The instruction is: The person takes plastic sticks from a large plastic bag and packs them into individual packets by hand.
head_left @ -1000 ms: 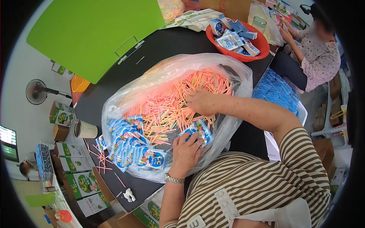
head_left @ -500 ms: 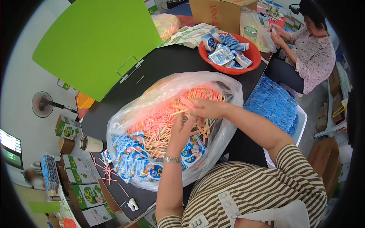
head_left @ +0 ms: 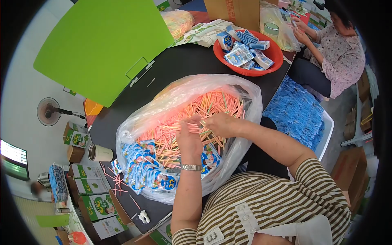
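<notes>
The left hand (head_left: 189, 142) closes around thin, straight pink sticks (head_left: 193, 128), the right hand (head_left: 222, 125) pinching their ends; gentle pressure should prevent bending.

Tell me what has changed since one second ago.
The left hand has left the flat blue-and-white plastic packet and moved forward over the thin pink and yellow sticks, beside the right hand; it now seems to hold a small bunch. The round red plastic basket and overlapping blue-and-white packets at left stayed put.
</notes>
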Action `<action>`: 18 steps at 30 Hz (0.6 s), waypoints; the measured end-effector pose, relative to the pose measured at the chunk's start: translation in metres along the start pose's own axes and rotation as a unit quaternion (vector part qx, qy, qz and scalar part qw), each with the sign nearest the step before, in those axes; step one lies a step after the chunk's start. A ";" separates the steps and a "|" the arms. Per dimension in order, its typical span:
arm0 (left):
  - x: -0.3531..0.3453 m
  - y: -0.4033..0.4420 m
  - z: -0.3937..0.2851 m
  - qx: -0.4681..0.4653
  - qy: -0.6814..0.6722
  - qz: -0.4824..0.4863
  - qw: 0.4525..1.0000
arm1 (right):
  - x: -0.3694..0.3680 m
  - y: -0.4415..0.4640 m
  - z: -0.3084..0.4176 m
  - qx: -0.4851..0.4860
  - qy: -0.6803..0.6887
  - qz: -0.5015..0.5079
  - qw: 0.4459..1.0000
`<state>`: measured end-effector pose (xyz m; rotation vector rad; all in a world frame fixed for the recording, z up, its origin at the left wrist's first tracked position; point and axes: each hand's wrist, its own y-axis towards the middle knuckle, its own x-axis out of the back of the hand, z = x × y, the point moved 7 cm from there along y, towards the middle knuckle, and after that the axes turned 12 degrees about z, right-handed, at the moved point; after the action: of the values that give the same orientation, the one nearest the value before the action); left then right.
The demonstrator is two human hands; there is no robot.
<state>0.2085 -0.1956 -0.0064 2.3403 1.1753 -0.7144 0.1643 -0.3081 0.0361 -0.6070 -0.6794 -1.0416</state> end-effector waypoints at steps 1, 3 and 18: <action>0.002 -0.001 -0.003 -0.017 -0.049 -0.006 0.999 | 0.007 -0.003 -0.009 -0.044 -0.023 -0.005 0.999; 0.001 -0.003 -0.002 -0.018 -0.035 -0.014 0.999 | 0.017 -0.011 -0.024 -0.132 -0.069 -0.013 0.989; 0.014 -0.012 -0.007 0.014 -0.205 -0.002 0.979 | 0.031 -0.017 0.010 -0.037 -0.099 -0.193 0.975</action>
<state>0.2076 -0.1767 -0.0115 2.0731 0.9882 -1.1554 0.1572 -0.3245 0.0683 -0.6640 -0.9616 -1.3845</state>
